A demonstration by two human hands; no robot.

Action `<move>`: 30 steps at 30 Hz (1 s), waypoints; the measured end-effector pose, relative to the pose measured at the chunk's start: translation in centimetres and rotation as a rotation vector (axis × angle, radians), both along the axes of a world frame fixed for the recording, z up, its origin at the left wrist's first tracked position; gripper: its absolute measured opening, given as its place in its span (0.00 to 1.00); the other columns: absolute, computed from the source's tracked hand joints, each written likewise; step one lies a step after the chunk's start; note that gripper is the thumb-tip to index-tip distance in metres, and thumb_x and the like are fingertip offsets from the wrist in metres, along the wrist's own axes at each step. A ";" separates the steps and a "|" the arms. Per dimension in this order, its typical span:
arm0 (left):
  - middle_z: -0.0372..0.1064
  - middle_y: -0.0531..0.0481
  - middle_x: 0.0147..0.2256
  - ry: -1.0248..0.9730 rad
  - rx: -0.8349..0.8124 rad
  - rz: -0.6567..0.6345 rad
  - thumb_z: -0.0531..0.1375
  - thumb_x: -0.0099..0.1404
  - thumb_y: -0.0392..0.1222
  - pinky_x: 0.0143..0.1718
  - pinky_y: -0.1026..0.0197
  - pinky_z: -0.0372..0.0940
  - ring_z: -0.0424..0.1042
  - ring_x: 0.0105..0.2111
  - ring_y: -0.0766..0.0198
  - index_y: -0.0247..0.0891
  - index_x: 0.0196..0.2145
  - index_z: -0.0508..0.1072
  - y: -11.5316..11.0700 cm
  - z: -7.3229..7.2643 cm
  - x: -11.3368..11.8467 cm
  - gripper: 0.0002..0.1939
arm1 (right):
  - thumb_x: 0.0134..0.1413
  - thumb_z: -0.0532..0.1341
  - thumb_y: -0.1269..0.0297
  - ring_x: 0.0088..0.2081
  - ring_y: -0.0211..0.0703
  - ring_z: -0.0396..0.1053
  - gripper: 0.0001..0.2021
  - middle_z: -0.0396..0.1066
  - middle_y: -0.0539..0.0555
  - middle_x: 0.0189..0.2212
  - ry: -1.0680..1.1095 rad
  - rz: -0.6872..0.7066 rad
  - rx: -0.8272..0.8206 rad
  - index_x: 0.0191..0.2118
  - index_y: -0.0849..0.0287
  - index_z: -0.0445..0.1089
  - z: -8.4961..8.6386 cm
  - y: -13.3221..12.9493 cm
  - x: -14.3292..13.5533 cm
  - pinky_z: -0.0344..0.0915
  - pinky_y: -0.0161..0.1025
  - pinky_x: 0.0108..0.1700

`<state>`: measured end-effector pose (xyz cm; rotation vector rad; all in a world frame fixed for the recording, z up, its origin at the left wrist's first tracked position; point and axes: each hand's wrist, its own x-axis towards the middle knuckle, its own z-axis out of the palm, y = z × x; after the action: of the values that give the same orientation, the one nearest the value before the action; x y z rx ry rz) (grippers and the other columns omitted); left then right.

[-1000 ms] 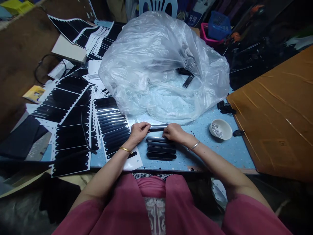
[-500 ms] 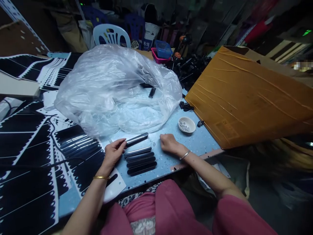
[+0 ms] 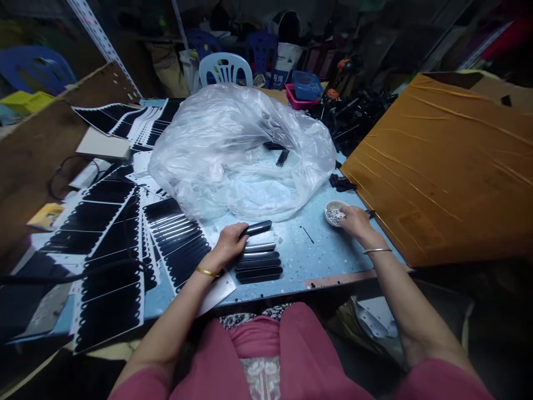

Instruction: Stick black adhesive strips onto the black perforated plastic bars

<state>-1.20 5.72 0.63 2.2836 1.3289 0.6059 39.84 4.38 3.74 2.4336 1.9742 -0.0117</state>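
My left hand is closed on one end of a glossy black, round-ended strip, held just above the table. Below it, several similar black strips lie side by side near the front edge. Over on the right, my right hand reaches into a small white bowl of tiny silver metal pieces. Its fingertips are together among the pieces, and whatever they pinch is hidden. A thin dark rod lies on the table between the hands.
A large clear plastic bag spreads over the middle of the blue table. Sheets of black strips cover the left side, crossed by a black cable. A brown cardboard box stands at the right, with black parts behind.
My right hand has moved right, from the table beside the strips to the bowl. The thin rod now shows on the table. My left hand still holds its strip; the view has shifted left.
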 end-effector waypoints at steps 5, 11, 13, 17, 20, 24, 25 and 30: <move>0.78 0.45 0.40 0.027 -0.129 -0.079 0.55 0.60 0.30 0.45 0.58 0.68 0.77 0.41 0.56 0.39 0.44 0.78 -0.4 0.4 -0.2 0.17 | 0.53 0.53 0.72 0.38 0.52 0.72 0.13 0.76 0.64 0.35 0.192 0.249 0.249 0.38 0.64 0.76 -1.6 -0.9 -5.9 0.65 0.44 0.41; 0.78 0.46 0.42 -0.145 -0.256 -0.070 0.54 0.63 0.34 0.46 0.61 0.68 0.77 0.41 0.60 0.37 0.45 0.78 -2.1 0.4 -1.6 0.16 | 0.62 0.51 0.65 0.41 0.47 0.72 0.14 0.76 0.60 0.39 0.558 0.562 0.351 0.42 0.61 0.74 -4.1 -2.4 -15.9 0.66 0.43 0.47; 0.78 0.47 0.43 -0.187 -0.270 -0.086 0.53 0.64 0.35 0.45 0.61 0.68 0.77 0.41 0.60 0.37 0.45 0.78 -2.6 0.5 -1.6 0.16 | 0.64 0.51 0.63 0.40 0.46 0.72 0.15 0.76 0.59 0.38 0.593 0.586 0.331 0.41 0.60 0.74 -4.6 -3.0 -17.8 0.66 0.42 0.45; 0.77 0.41 0.43 -0.081 -0.096 -0.122 0.52 0.65 0.38 0.51 0.50 0.65 0.75 0.45 0.53 0.34 0.46 0.76 -4.6 1.1 -1.0 0.17 | 0.65 0.51 0.59 0.38 0.47 0.70 0.16 0.75 0.60 0.35 0.551 0.575 0.303 0.38 0.60 0.74 -5.1 -4.5 -19.7 0.65 0.43 0.44; 0.68 0.32 0.54 0.081 0.125 -0.104 0.56 0.64 0.50 0.59 0.35 0.51 0.60 0.59 0.38 0.29 0.55 0.69 -6.9 1.4 -0.5 0.26 | 0.65 0.51 0.57 0.46 0.53 0.68 0.18 0.73 0.64 0.45 0.440 0.512 0.330 0.46 0.63 0.72 -5.0 -5.6 -20.8 0.63 0.47 0.48; 0.53 0.23 0.62 0.229 0.184 -0.167 0.58 0.59 0.64 0.60 0.32 0.47 0.42 0.65 0.29 0.21 0.60 0.60 -9.1 0.4 0.2 0.46 | 0.64 0.52 0.54 0.49 0.57 0.65 0.19 0.71 0.64 0.50 0.318 0.532 0.214 0.51 0.61 0.69 -4.6 -6.0 -22.3 0.61 0.49 0.47; 0.52 0.22 0.62 0.250 0.184 -0.177 0.58 0.60 0.65 0.60 0.33 0.49 0.41 0.65 0.29 0.20 0.61 0.59 -9.3 -0.1 0.3 0.47 | 0.64 0.52 0.55 0.48 0.56 0.66 0.18 0.72 0.63 0.48 0.321 0.534 0.184 0.51 0.60 0.70 -4.7 -6.0 -22.5 0.61 0.49 0.46; 0.53 0.21 0.62 0.303 0.210 -0.182 0.58 0.60 0.66 0.59 0.36 0.51 0.47 0.64 0.30 0.20 0.61 0.57 -9.1 -1.7 0.4 0.47 | 0.63 0.50 0.65 0.43 0.52 0.68 0.16 0.75 0.61 0.41 0.548 0.499 0.253 0.47 0.60 0.72 -6.4 -5.1 -22.1 0.63 0.48 0.48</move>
<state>-0.84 -3.37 -1.12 2.7178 1.2140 0.3629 17.71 -0.72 -2.68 2.1420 2.9331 -0.5018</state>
